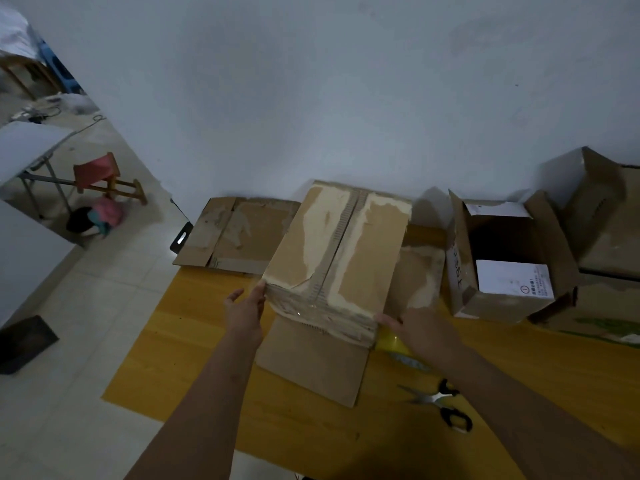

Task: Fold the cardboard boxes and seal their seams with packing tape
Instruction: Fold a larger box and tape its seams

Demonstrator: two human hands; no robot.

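Against a pale wall [346, 98] stood a yellow table [311, 438], and on it, near the middle, both hands held a worn box [332, 251] tilted up, its top face showing torn paper and a ribbed centre seam. Clear tape wrapped the box's near edge. Left hand [244, 315] pressed flat against the box's near left corner, fingers fairly straight. Right hand [420, 329] gripped the near right corner, fingers curled at the edge. A loose flap [311, 365] lay flat on the table below the box. Behind the box to the left, a flattened carton [235, 233] lay at the table's far edge. To the right stood an open box [502, 258] with white sheets inside, and past it a larger box [602, 216]. A yellow tape roll [394, 342] showed just under the right hand, and scissors [440, 403] lay near the right forearm, blades open.
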